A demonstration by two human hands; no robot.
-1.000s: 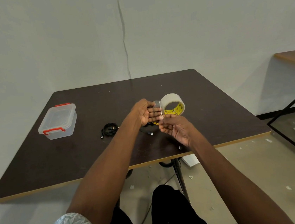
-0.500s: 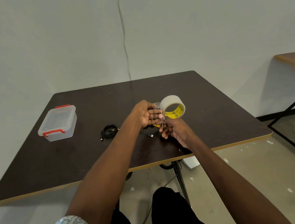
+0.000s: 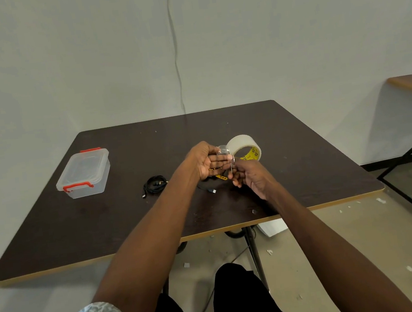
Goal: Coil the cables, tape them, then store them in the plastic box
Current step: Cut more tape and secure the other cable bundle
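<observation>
Over the middle of the desk (image 3: 287, 131), toward its right half, both hands work a roll of tape while the rest of the dark top lies around them. The desk is the largest thing here: its front edge runs nearest the person, its far edge meets the wall. Near the left edge sits the plastic box (image 3: 83, 173), lid on with red clasps, well apart from the hands, so a reach leftward across bare top is needed to store anything. Next in size, the tape roll (image 3: 243, 147) stands on edge just right of the hands. The left hand (image 3: 207, 162) grips a pulled-out clear strip, fingers curled round it, seemingly to hold it taut. The right hand (image 3: 250, 179) pinches a thin blade-like tool upright against the strip, probably to cut it. One coiled black cable (image 3: 154, 183) lies between box and hands, apparently not yet taped. A second cable's plug end (image 3: 211, 190) shows just below the left hand; the rest is hidden.
</observation>
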